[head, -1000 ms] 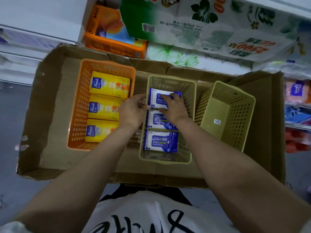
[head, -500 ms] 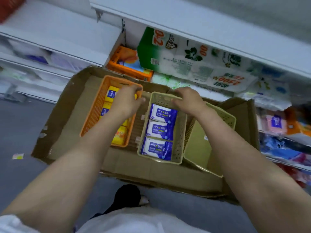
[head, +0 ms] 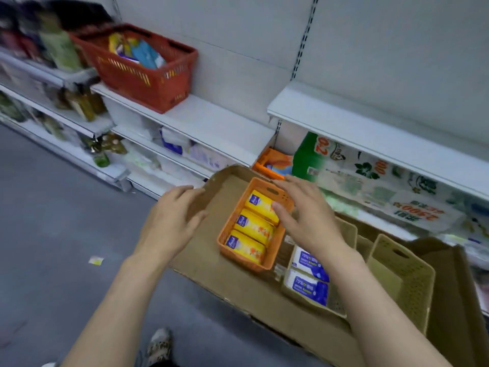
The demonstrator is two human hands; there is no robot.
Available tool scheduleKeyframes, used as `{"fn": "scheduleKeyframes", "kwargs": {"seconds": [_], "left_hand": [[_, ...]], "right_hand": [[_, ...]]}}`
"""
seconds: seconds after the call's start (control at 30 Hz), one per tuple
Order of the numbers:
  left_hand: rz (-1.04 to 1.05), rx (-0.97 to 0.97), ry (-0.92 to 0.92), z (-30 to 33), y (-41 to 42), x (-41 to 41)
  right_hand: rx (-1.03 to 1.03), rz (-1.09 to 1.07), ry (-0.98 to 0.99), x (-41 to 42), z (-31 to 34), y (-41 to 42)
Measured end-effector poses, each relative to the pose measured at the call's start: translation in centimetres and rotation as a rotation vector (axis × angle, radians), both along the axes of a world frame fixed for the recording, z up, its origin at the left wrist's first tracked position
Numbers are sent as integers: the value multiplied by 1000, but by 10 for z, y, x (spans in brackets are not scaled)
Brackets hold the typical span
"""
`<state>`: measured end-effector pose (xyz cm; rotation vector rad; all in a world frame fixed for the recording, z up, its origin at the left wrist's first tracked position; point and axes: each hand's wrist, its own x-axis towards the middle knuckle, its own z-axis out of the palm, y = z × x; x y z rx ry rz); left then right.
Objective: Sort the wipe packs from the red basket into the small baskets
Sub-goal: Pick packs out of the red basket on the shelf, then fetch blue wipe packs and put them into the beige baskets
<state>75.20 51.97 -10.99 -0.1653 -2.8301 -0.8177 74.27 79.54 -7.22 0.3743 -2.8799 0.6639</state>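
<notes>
over the brown cardboard tray (head: 232,282), the left hand (head: 169,223) and right hand (head: 307,218) are hovering with fingers spread, holding nothing, likely heading far left toward the red plastic basket (head: 137,72) where more wipe packs (head: 143,54) are waiting.

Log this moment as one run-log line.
left hand open | right hand open | orange basket: yellow packs | red basket: on shelf, packs inside

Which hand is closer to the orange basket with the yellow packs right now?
Right. The right hand hovers open over the far end of the orange basket, above its yellow packs. The left hand is off to the basket's left, over the cardboard tray's edge.
</notes>
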Motion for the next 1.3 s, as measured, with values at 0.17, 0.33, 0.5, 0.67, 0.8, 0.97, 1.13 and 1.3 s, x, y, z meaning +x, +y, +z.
{"fn": "scheduleKeyframes", "kwargs": {"seconds": [0.17, 0.33, 0.5, 0.67, 0.8, 0.97, 1.13, 1.3], "left_hand": [[64, 35, -34, -16, -105, -29], [82, -16, -32, -1, -228, -82], [95, -18, -42, 15, -321, -144], [66, 11, -38, 10, -373, -230], [57, -34, -14, 8, -402, -326], [-11, -94, -18, 30, -414, -470], [-55, -84, -10, 54, -428, -590], [-85, -42, -48, 41, -447, -683]], "right_hand": [[33, 49, -47, -37, -16, -109], [-41, 47, -72, -96, -9, -232], [-93, 68, -66, -160, 1, -331], [-106, 51, -50, -243, -5, -389], [-111, 31, -18, -334, -14, -416], [-183, -11, 24, -460, 0, -437], [-169, -58, 8, -573, 24, -453], [-138, -108, -77, -660, 9, -473]]}}
